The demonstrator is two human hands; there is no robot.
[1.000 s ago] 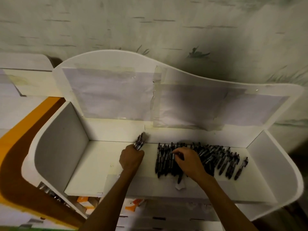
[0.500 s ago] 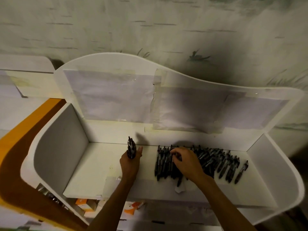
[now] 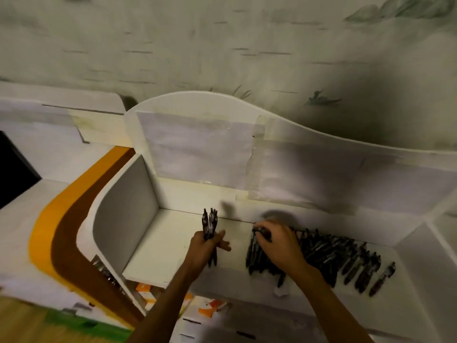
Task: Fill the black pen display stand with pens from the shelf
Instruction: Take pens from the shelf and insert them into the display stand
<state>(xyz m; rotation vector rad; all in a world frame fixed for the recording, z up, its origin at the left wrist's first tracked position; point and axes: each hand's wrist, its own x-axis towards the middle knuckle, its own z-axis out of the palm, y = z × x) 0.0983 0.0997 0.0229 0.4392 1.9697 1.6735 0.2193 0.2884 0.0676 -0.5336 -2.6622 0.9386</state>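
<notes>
Pens are lying in a dense row on the floor of the white shelf, spreading out to the right of the right hand and partly beneath it. The right hand is resting palm down on the left end of that row, fingers curled over the tops of several pens; whether it is actually pinching one cannot be told. One pen is lying slightly apart at the far right end of the row.

To the left of the right hand, well apart from the row, the left hand is gripping a bundle of dark pens, held roughly upright, their ends projecting above the fist and their lower ends showing below it. The thumb is sticking out toward the right hand.

The shelf floor to the left of the left hand is showing bare white board up to a grey side panel. Paper sheets are taped to the curved back panel beyond both hands. Orange boxes are showing on a lower level beneath the left forearm. An orange and brown band is curving across the surface further left. The black display stand is not identifiable in this view.
</notes>
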